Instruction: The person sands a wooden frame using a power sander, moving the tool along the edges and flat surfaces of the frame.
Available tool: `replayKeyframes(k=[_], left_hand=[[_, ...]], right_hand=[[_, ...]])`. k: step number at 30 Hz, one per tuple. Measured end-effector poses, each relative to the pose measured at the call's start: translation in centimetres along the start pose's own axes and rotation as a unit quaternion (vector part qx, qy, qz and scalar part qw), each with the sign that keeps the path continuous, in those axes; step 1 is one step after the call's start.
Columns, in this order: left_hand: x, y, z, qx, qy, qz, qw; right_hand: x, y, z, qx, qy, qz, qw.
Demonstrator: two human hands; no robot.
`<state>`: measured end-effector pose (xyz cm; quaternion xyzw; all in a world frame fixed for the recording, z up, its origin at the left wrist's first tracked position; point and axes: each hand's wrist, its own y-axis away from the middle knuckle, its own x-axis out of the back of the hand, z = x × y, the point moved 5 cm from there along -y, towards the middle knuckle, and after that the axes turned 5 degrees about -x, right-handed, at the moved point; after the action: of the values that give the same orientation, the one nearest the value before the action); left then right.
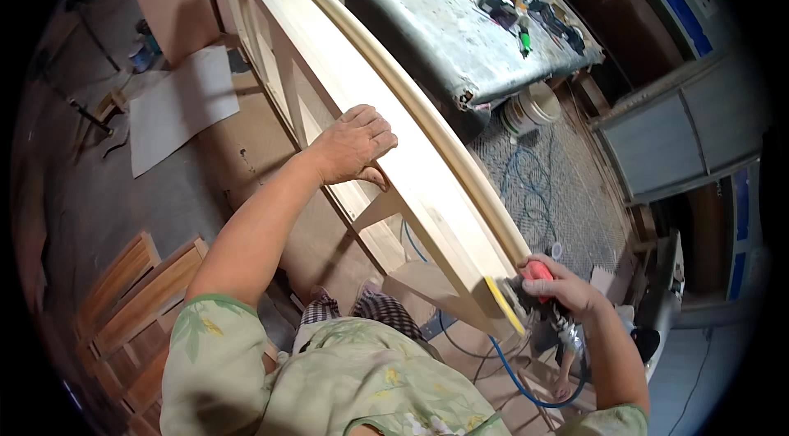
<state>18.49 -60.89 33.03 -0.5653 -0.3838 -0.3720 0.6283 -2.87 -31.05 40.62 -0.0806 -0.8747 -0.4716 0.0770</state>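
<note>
A long pale wooden frame (pixel 362 78) with a rounded moulding along its right side stretches from the far upper left to near my body. My left hand (pixel 355 144) grips its left edge about midway, fingers bent over the top face and thumb down by the side. At the near end my right hand (pixel 563 284) is closed around an air sander (pixel 526 292) with a red top and a yellow-edged pad. The pad is tilted steeply against the end of the frame; its working face is hidden. A blue air hose (pixel 526 393) loops below the sander.
A covered table (pixel 427 33) with scattered tools stands beyond the frame, a white bucket (pixel 530 107) beside it. Slatted brown wooden panels (pixel 144 304) lie at lower left, near a white sheet (pixel 182 111). Coiled hose (pixel 530 181) lies on the floor at right.
</note>
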Motion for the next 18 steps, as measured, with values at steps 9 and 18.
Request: replayKeyframes(k=[9, 18], left_hand=[[0.4, 1.0, -2.8, 0.006, 0.038, -0.030, 0.999], [2.0, 2.9, -9.4, 0.001, 0.016, -0.045, 0.999]], right_hand=[[-3.6, -9.5, -10.6, 0.011, 0.042, -0.112, 0.993], [-5.2, -8.4, -11.8, 0.042, 0.104, -0.055, 0.992]])
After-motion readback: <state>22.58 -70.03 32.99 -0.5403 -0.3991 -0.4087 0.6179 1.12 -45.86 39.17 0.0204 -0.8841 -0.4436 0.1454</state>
